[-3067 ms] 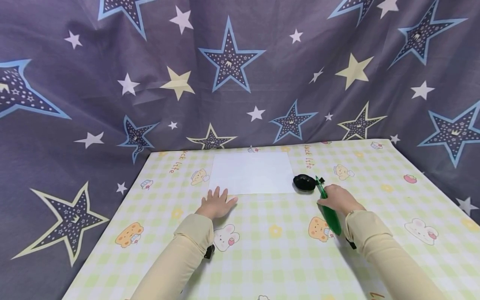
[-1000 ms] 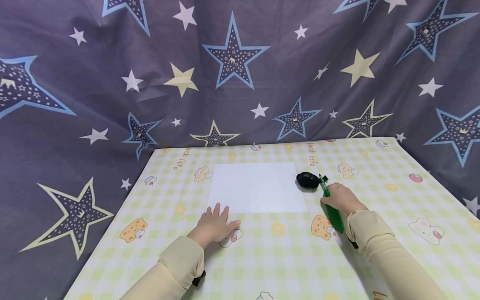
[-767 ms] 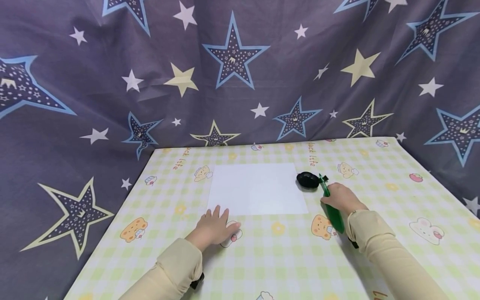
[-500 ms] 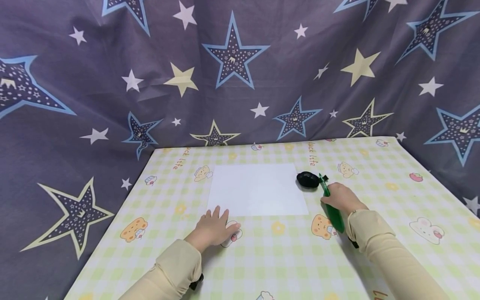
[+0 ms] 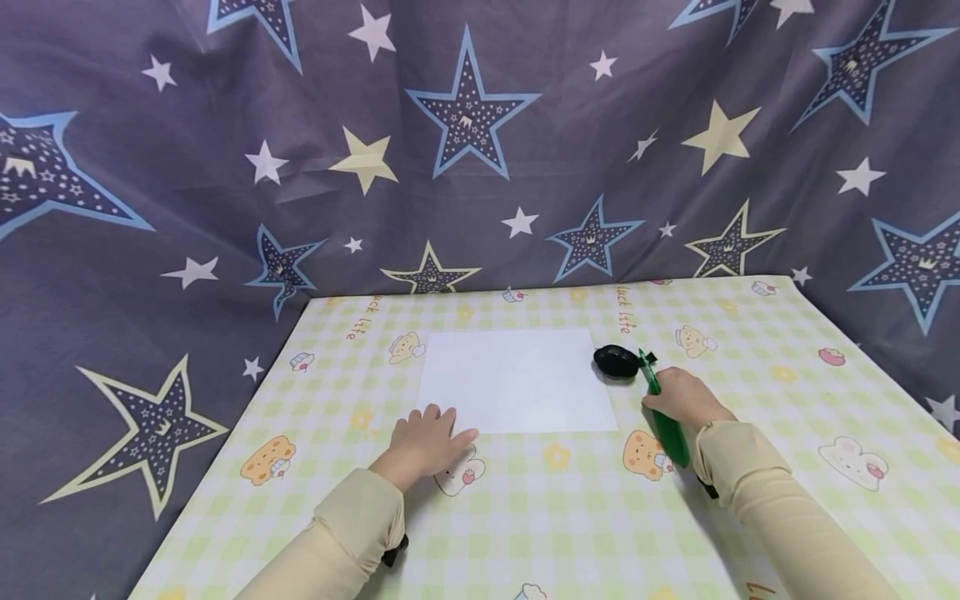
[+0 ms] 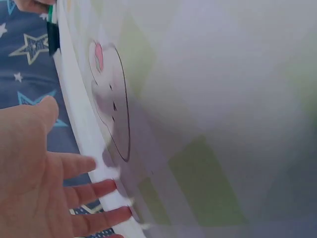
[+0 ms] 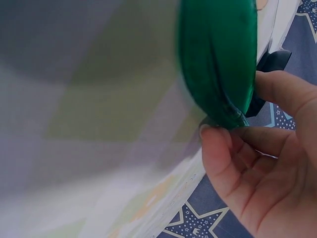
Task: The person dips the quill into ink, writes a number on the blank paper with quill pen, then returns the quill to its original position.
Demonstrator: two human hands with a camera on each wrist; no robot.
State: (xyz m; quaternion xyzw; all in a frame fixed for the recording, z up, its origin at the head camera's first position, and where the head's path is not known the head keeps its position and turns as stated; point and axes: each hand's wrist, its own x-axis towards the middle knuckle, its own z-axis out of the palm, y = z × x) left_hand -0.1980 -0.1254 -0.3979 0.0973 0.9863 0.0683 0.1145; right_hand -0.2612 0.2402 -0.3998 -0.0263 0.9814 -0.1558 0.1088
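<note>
A white sheet of paper lies flat on the tabletop. My left hand is at the sheet's near left corner, its fingertips over the edge. The left wrist view shows those fingers spread and loosely straight, with nothing between them. My right hand pinches a glossy green thing, broad and rounded at the near end and narrowing to a thin far tip. In the right wrist view its green body sits between thumb and fingers. A black oval object lies just left of the green tip, beside the paper.
A pale green checked cloth with cartoon prints covers the table. Behind and left hangs a dark curtain with stars. A small black piece shows by the green tip. Dark straps sit under both beige sleeves.
The sheet has slid toward me, away from the table's back edge, with my left hand at its corner. Lately the left fingers have bent slightly. My right hand keeps its pinch on the green thing.
</note>
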